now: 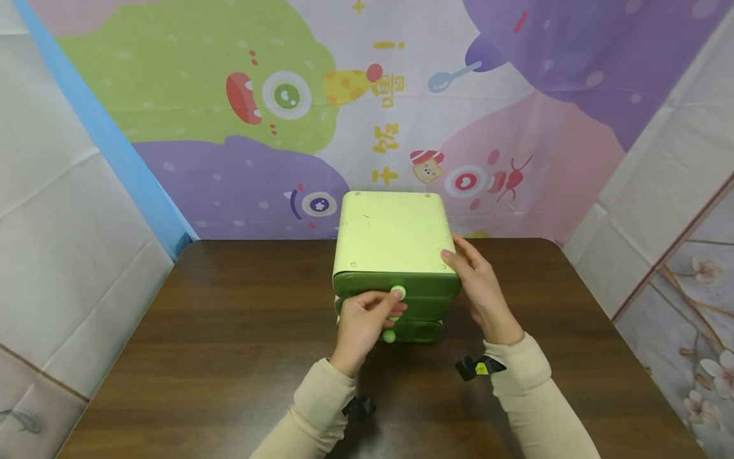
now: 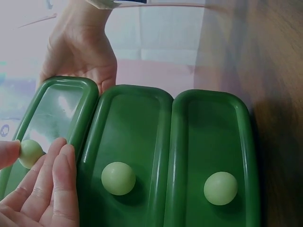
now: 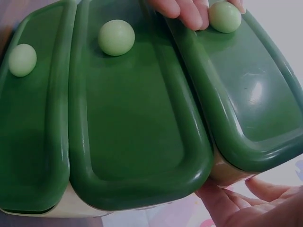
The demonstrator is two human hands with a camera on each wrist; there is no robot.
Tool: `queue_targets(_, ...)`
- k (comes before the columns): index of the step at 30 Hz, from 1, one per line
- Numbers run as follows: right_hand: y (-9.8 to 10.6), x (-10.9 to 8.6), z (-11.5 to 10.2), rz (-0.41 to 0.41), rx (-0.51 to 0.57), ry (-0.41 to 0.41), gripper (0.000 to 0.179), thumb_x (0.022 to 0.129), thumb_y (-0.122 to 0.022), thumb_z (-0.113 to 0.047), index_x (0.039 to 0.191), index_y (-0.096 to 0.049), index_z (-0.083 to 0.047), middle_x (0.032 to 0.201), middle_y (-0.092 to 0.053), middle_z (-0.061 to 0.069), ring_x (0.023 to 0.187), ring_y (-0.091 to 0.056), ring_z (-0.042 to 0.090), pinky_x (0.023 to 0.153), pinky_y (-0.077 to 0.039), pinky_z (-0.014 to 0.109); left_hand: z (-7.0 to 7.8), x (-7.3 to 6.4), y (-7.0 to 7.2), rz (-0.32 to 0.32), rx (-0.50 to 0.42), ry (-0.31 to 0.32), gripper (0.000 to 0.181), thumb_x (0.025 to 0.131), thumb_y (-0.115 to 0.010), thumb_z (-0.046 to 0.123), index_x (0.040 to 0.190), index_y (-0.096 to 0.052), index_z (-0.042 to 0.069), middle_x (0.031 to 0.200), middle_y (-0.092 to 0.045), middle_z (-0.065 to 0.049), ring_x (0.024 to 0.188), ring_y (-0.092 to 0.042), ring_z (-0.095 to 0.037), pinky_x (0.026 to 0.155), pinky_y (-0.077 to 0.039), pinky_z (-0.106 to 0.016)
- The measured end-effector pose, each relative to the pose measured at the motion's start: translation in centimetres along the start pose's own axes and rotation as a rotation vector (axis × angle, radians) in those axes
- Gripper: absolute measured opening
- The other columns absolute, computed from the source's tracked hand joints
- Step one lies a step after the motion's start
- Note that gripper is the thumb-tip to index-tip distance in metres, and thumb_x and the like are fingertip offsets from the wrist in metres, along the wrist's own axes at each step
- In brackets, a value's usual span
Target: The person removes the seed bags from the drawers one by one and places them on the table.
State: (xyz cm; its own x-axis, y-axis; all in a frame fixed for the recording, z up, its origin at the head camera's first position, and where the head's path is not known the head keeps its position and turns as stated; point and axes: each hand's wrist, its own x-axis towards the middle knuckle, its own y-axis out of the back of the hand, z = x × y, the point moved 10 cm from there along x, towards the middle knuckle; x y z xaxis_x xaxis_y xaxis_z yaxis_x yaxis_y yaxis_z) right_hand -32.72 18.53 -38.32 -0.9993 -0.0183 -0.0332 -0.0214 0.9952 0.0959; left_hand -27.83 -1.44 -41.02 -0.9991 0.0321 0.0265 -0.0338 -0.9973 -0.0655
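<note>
Cream sleeves foremost, I watch the left hand pinch the top knob of 3, the right hand gripping the cabinet; I'd keep any pull level.

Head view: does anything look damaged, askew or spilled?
The drawer cabinet has small dark marks on its pale top, perhaps scuffs. Behind it, the backdrop shows its cartoons and lettering sideways. No spill is visible.
</note>
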Motion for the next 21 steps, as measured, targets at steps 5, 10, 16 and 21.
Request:
queue_targets(5, -0.1, 0.1, 0.0, -0.016, 0.014, 0.002, 0.068, 0.097, -0.057, -0.044, 0.155, -0.027, -0.025, 0.158, -0.035, 0.003, 0.132, -0.043, 0.019, 0.095, -0.045, 0.024, 0.2, -0.3, -0.1, -0.008, 0.002, -0.006, 0.035, 0.088, -0.073, 0.035, 0.097, -0.077, 0.002, 0.091, -0.076, -0.017, 0.088, -0.073, -0.034, 0.075, -0.060, -0.042)
queue_targets(10, -0.2, 0.1, -0.2, -0.043, 0.026, 0.006, 0.069, 0.098, -0.056, -0.043, 0.156, -0.025, -0.023, 0.158, -0.033, 0.005, 0.127, -0.045, 0.017, 0.087, -0.048, 0.018, 0.2, -0.7, 0.0, -0.009, 0.026, 0.009, 0.035, 0.088, -0.073, 0.037, 0.096, -0.077, 0.004, 0.090, -0.076, -0.015, 0.084, -0.073, -0.032, 0.072, -0.060, -0.039)
queue_targets(16, -0.3, 0.2, -0.4, -0.071, 0.046, 0.015, 0.070, 0.098, -0.056, -0.042, 0.156, -0.023, -0.020, 0.158, -0.031, 0.007, 0.134, -0.039, 0.022, 0.097, -0.043, 0.026, -0.1, -1.2, 0.0, -0.024, 0.040, 0.025, 0.036, 0.087, -0.073, 0.039, 0.096, -0.077, 0.005, 0.090, -0.077, -0.013, 0.075, -0.072, -0.017, 0.067, -0.060, -0.033)
queue_targets(21, -0.3, 0.4, -0.5, -0.074, 0.054, 0.029, 0.069, 0.099, -0.057, -0.038, 0.156, -0.024, -0.017, 0.157, -0.032, 0.010, 0.139, -0.035, 0.024, 0.112, -0.032, 0.040, -0.1, -1.7, -0.1, -0.036, 0.035, 0.016, 0.036, 0.087, -0.073, 0.040, 0.096, -0.077, 0.005, 0.089, -0.077, -0.013, 0.073, -0.071, -0.014, 0.067, -0.059, -0.033)
